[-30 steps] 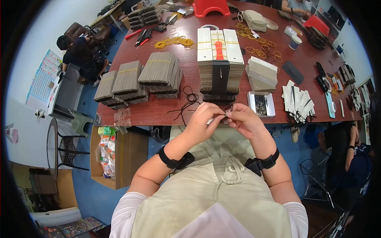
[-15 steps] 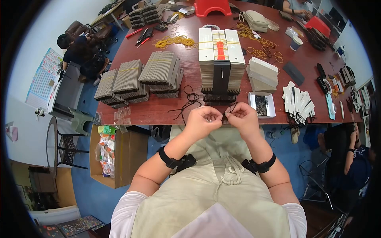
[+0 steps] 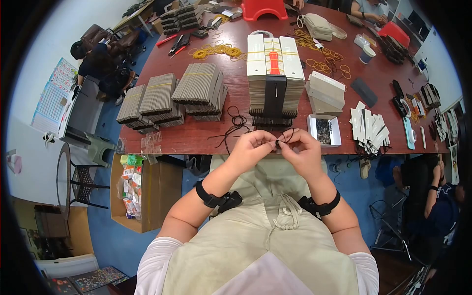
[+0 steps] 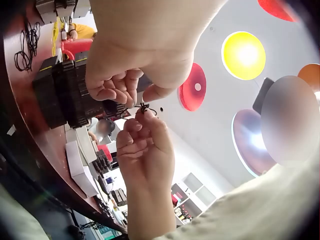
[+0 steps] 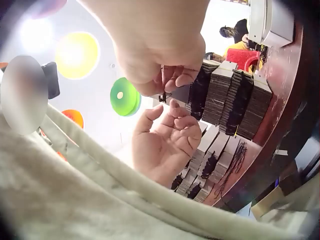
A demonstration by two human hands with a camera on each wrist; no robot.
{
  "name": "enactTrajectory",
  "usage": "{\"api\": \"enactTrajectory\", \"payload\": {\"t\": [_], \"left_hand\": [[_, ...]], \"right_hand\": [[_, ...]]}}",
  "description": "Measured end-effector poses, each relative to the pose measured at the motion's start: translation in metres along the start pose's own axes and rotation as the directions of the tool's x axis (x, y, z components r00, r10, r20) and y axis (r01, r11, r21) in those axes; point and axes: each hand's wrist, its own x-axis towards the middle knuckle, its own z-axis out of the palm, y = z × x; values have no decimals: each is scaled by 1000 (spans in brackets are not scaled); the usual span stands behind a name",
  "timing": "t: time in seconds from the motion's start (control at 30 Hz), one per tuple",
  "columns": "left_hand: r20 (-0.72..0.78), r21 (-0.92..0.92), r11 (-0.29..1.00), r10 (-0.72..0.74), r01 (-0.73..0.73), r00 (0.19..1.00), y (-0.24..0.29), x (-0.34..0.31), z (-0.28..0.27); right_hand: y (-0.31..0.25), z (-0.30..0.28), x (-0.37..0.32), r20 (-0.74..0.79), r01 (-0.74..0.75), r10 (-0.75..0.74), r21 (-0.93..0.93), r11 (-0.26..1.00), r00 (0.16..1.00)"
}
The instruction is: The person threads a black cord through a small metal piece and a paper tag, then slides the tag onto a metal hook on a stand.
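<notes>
A thin black cord (image 3: 290,132) with a small dark knot (image 4: 144,108) is between both hands, above the table's front edge. My right hand (image 3: 303,149) pinches it between thumb and fingertips, and a small loop rises over those fingers. My left hand (image 3: 251,148) faces it with loosely curled fingers, fingertips right at the knot. In the right wrist view a gap shows between the left thumb (image 5: 150,117) and forefinger, the knot just above. More black cords (image 3: 235,125) lie on the table to the left of the hands.
Ahead stands a tall banded stack of grey boards (image 3: 273,96) with a red-handled tool (image 3: 274,63) on top. Stacked grey bundles (image 3: 196,86) stand left. A white box of small dark bits (image 3: 335,132), white tags (image 3: 369,127) and yellow rubber bands (image 3: 216,50) lie about.
The hands were together, drew slightly apart, and are now back close at the cord. The knot and a cord loop over the right fingers now show more plainly.
</notes>
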Motion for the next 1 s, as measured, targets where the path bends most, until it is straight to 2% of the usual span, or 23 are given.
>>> {"api": "enactTrajectory", "payload": {"t": [0.13, 0.3, 0.4, 0.43, 0.5, 0.53, 0.6, 0.63, 0.7, 0.77, 0.87, 1.0], "left_hand": [[-2, -29, 1000, -12, 12, 1000, -2, 0, -2], [-47, 33, 999, 28, -26, 999, -8, 0, -3], [-112, 135, 989, 73, -58, 991, -8, -1, -3], [-118, 157, 986, 83, -64, 990, -9, -1, -5], [-118, 188, 979, 96, -72, 988, -8, -1, -7], [-111, 197, 978, 98, -74, 989, -8, -1, -7], [-99, 217, 974, 93, -70, 991, -6, -1, -6], [-92, 230, 971, 87, -64, 992, -3, -2, -4], [-77, 252, 966, 85, -63, 993, -3, 0, -5], [-68, 268, 961, 88, -67, 994, -8, 1, -8], [-79, 313, 949, 57, -29, 995, -3, -1, -8], [-65, 260, 966, 34, -16, 997, 2, -3, -5]], "right_hand": [[3, -1, -1, 9, -10, 10, 4, 1000, 1000], [5, -2, 0, 22, -6, 7, -18, 1000, 1000], [-1, -9, 4, -33, -241, 243, 59, 969, 969], [-3, -13, 4, -35, -274, 271, -137, 952, 962], [-10, -21, 4, -57, -307, 324, -503, 808, 944], [-19, -20, 2, 10, -152, 197, -598, 787, 980], [-18, -12, 2, 97, -188, 220, -264, 946, 971], [-21, -7, 3, 140, -207, 217, -80, 975, 966], [-31, -10, 6, 256, -481, 456, 40, 876, 852], [-28, -17, 11, 361, -683, 611, 108, 723, 704], [-24, -21, 13, 343, -687, 637, 36, 726, 691], [-16, -17, 8, 248, -522, 514, -35, 852, 821]]}}
